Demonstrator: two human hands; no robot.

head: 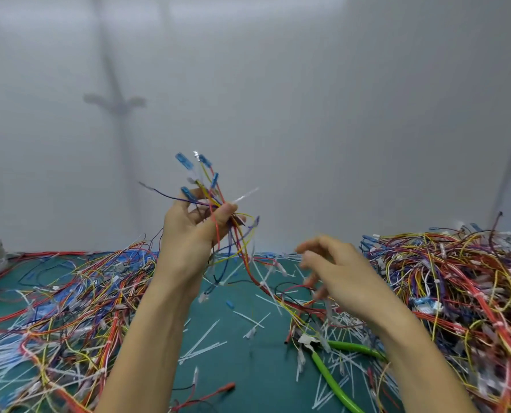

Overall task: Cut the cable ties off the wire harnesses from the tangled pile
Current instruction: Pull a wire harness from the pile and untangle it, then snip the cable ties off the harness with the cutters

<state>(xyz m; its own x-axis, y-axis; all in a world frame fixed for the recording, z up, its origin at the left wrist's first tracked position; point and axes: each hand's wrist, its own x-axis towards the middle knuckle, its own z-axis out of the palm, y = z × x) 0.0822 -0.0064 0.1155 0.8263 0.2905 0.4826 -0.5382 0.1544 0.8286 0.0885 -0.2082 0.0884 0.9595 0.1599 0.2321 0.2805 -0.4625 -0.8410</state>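
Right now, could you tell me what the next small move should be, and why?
Probably the empty right hand should pick up the green-handled cutters from the teal mat: the left hand grips a multicoloured wire harness with a white cable tie still on.

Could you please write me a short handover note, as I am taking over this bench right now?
Left hand grips a wire harness, raised above the mat.
Right hand is empty, fingers relaxed, blurred.
Cutters lie on the mat by the right forearm.
Done: cut ties litter the mat between the left pile and the right pile.
Left: a white tie sticks out of the held harness; pick up the cutters and snip it. Which pile is finished, I cannot tell.
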